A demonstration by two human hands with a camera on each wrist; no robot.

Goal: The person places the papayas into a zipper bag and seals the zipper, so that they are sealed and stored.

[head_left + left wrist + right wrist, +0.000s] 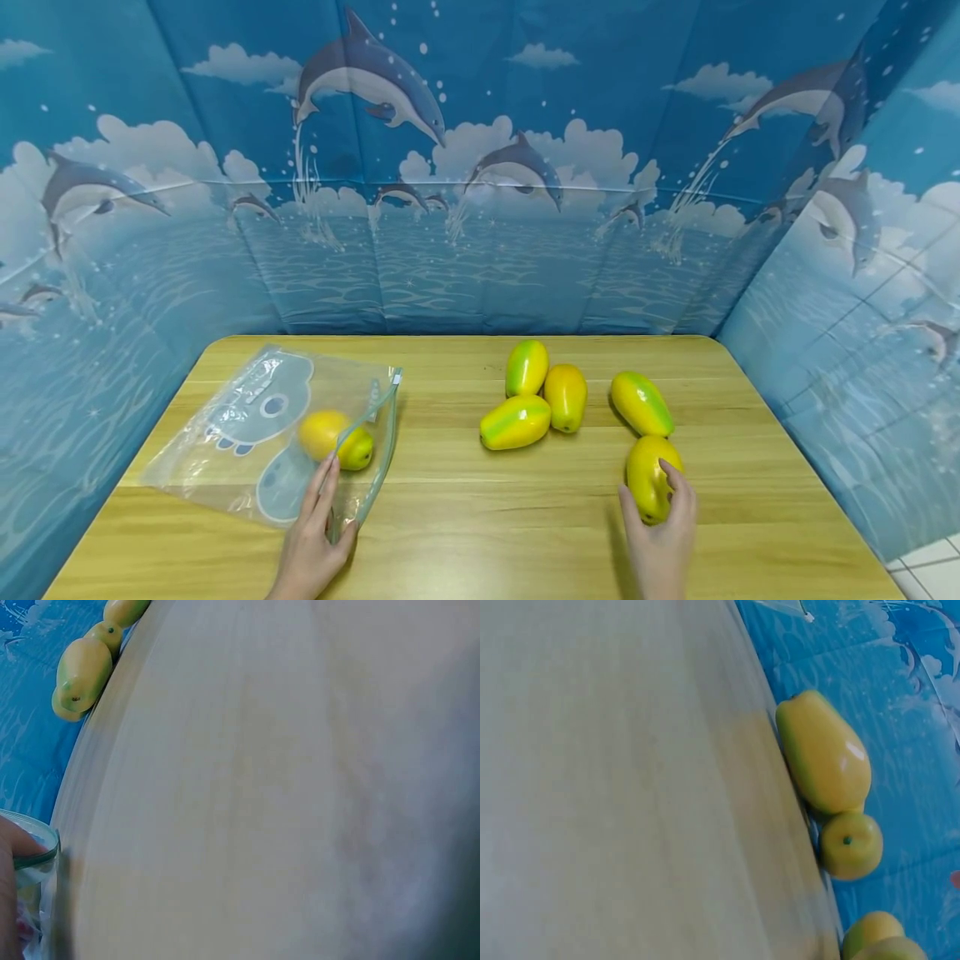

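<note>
In the lower right of the head view, a yellow-green mango [651, 486] is gripped by the right hand [662, 542], with the thumb on its left side and the fingers curled over its right side; the fruit rests on the wooden tabletop [480, 517]. In the lower left of the same frame, the left hand [311, 546] lies on a clear zip bag [247, 433], two fingers laid straight along the plastic near its open mouth. Inside the bag, just above those fingertips, a bagged mango [335, 438] is seen.

Just above the gripped fruit, a lone mango [642, 403] lies tilted, close to it but apart. Further left, near the middle of the frame, a cluster of three mangoes [536, 395] is gathered, each touching a neighbour — well apart from both hands.

In the left wrist view, only a fingertip [13, 847] at the lower left edge is shown, resting by the green zip rim of the bag [34, 851]; distant mangoes [84, 669] appear in the upper left corner. The right wrist view is filled mostly with blurred tabletop; fruits [823, 754] line its right side, while the hand itself is not shown there — the grip is told by the head view alone.
</note>
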